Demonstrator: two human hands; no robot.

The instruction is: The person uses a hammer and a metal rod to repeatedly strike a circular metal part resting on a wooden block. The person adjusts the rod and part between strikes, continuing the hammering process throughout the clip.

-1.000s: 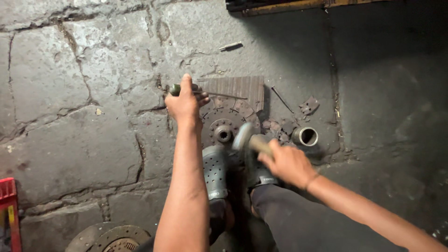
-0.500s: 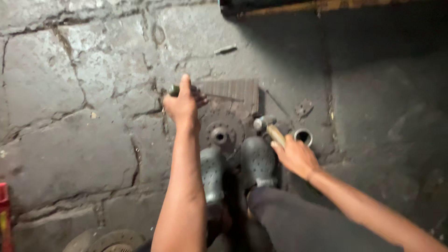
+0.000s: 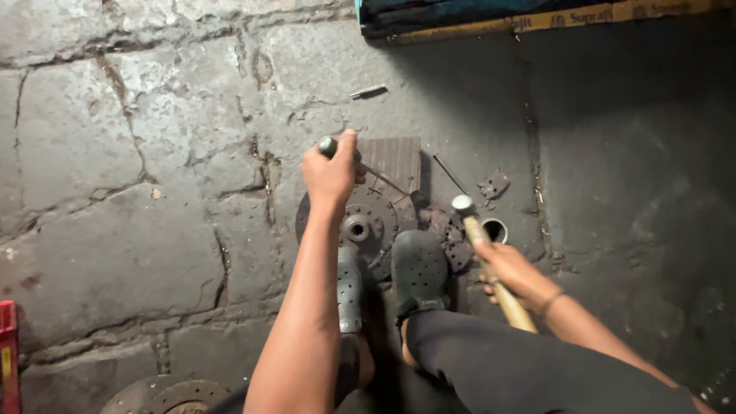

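My left hand [image 3: 331, 173] grips a screwdriver-like tool by its dark handle [image 3: 328, 145]; its thin shaft slants down to the right onto a round metal clutch disc [image 3: 372, 225] lying on the stone floor. My right hand [image 3: 515, 272] holds a hammer by its wooden handle [image 3: 498, 287], the steel head [image 3: 462, 204] raised to the right of the disc. Both my feet in grey perforated clogs [image 3: 418, 270] rest on the near edge of the disc.
A ribbed mat [image 3: 395, 159] lies under the disc's far side. Small metal plates [image 3: 493, 185], a thin rod [image 3: 447, 173] and a short metal tube [image 3: 496, 228] lie right of it. Another disc [image 3: 165, 395] sits lower left, a red object [image 3: 8, 353] at the left edge.
The hammer head has swung away from the disc and now stands lifted to its right. My left hand has stayed on the tool over the disc. The camera has shifted slightly.
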